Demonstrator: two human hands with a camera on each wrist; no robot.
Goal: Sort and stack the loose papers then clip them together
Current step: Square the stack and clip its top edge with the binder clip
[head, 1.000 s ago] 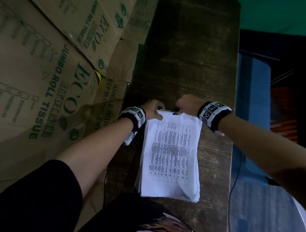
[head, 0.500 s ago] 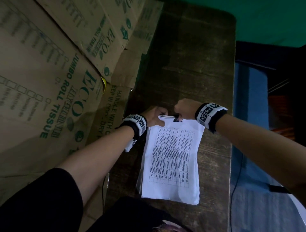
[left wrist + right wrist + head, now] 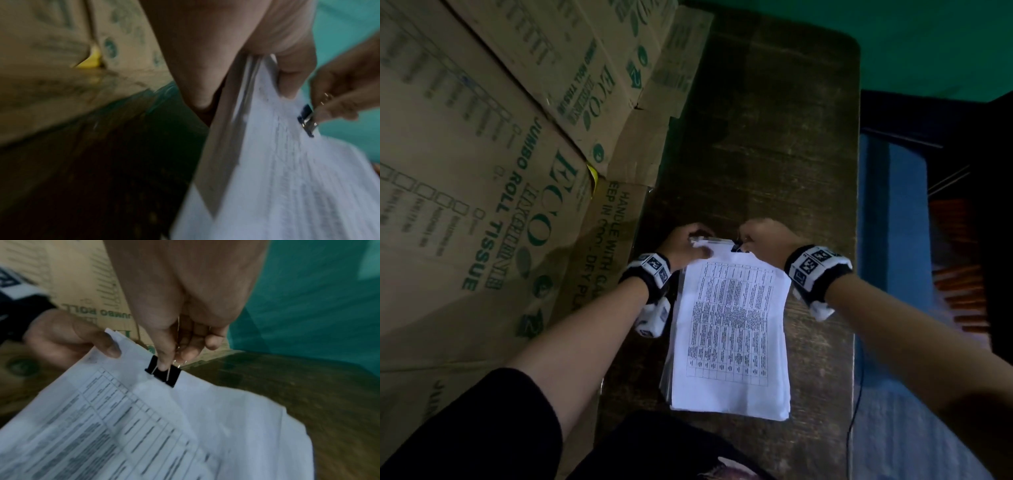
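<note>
- Left wrist band [image 3: 650, 274]: black strap faced with white panels printed with black square fiducial markers; a white camera housing [image 3: 652, 317] is carried beneath.
- Right wrist band [image 3: 815, 269]: the same construction is shown, with markers on top.
- Black short sleeve [image 3: 465, 421]: seen on the left upper arm; forearms are left bare.
- Dark garment [image 3: 654, 448]: visible at the lower edge.

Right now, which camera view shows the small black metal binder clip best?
The right wrist view: the small black metal binder clip sits sharp on the white paper stack's edge, pinched by the right hand. Left wrist shows it edge-on; head barely shows it.
</note>
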